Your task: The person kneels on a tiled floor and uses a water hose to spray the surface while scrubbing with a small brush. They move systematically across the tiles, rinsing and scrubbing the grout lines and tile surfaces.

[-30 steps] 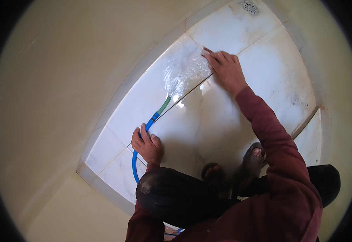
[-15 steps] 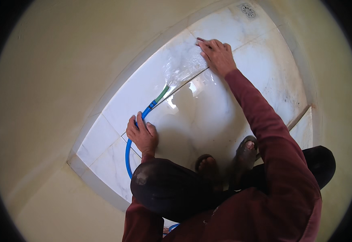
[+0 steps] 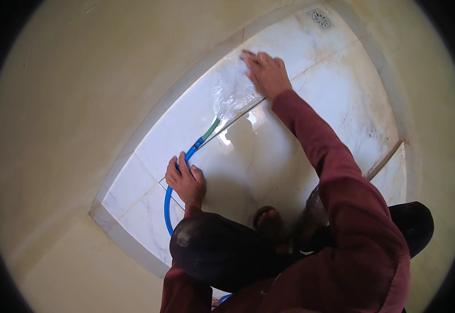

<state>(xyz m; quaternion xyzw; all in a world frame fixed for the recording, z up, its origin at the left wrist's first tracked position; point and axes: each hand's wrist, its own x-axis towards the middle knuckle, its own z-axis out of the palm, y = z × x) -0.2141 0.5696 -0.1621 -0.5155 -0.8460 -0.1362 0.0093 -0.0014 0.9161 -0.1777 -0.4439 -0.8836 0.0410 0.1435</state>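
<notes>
My left hand [image 3: 185,182] rests low over a blue hose [image 3: 168,206], its fingers curled across the hose and the thumb apart. The hose ends in a short green tube [image 3: 211,129] joined on by a clamp. Water [image 3: 232,99] fans out from that tube over the white marble-look tiles [image 3: 154,151]. Beyond the stream, my right hand [image 3: 265,73] presses down near the far left edge of the tiles. Its fingers are pinched around something small and dark; motion blur hides what kind of thing it is.
A round floor drain [image 3: 321,19] sits in the far corner. Grey skirting [image 3: 149,117] and yellowish walls [image 3: 81,104] border the tiles. Brown stains [image 3: 378,130] mark the right side, next to a raised edge [image 3: 384,159]. My sandalled feet [image 3: 269,221] stand on wet tile.
My right hand has slid left toward the wall side, with the small dark thing at its fingertips. The left hand stays on the hose, and water keeps running.
</notes>
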